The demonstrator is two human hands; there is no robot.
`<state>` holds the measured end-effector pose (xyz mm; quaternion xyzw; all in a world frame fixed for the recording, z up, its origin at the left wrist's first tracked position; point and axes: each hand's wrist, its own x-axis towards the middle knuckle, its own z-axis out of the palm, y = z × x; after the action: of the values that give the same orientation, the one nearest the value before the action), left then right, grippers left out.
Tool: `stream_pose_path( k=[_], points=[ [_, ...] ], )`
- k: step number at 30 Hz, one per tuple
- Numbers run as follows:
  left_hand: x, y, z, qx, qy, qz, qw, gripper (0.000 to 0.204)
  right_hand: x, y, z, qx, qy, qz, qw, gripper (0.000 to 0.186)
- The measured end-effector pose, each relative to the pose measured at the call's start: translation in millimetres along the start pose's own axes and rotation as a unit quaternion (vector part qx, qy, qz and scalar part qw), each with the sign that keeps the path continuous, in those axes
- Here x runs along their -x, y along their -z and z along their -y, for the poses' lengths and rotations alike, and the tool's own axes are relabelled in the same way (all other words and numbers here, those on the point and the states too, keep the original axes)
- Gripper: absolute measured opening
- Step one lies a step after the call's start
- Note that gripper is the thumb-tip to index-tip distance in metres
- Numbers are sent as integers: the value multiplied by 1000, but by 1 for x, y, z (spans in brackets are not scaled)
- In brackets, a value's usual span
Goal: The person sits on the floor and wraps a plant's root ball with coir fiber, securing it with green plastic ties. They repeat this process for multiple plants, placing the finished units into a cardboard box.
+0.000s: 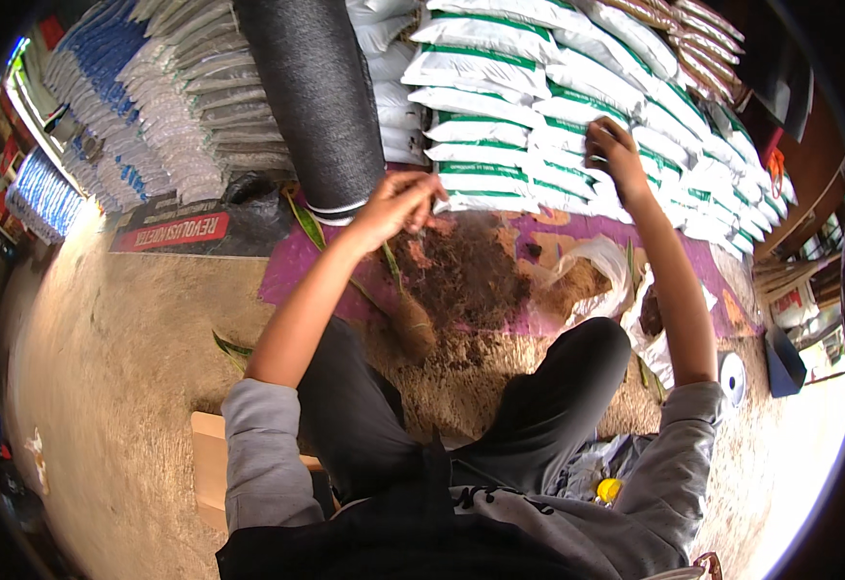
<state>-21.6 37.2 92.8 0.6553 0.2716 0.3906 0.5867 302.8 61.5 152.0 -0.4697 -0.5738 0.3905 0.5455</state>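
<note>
Left hand: fingers curled, grip untellable, near soil heaped on purple sheet. Right hand: fingers bent, grip likewise unclear. Plant: by left knee, beside soil. Step, judged: soil handwork; reaching down calls for sparing leaves. White bag: contents partly hidden.

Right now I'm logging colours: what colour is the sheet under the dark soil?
Mostly purple, with orange patches; the head view shows the sheet best.
</note>
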Motion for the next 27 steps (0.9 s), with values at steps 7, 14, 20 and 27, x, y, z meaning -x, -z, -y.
stream_pose_path(
  k=[7,14,20,27],
  points=[
    [13,30,46,-208,77,-37,974,30,35,121,-100,204,-121,-63,970,18],
    [27,29,91,-329,160,-17,931,31,87,216,-168,701,-131,79,697,24],
    [18,-35,89,-350,137,93,922,27,66,119,-106,618,66,-81,779,38],
    [14,-58,101,-356,43,101,928,18,112,-113,-130,88,-172,254,948,48]
  ],
)
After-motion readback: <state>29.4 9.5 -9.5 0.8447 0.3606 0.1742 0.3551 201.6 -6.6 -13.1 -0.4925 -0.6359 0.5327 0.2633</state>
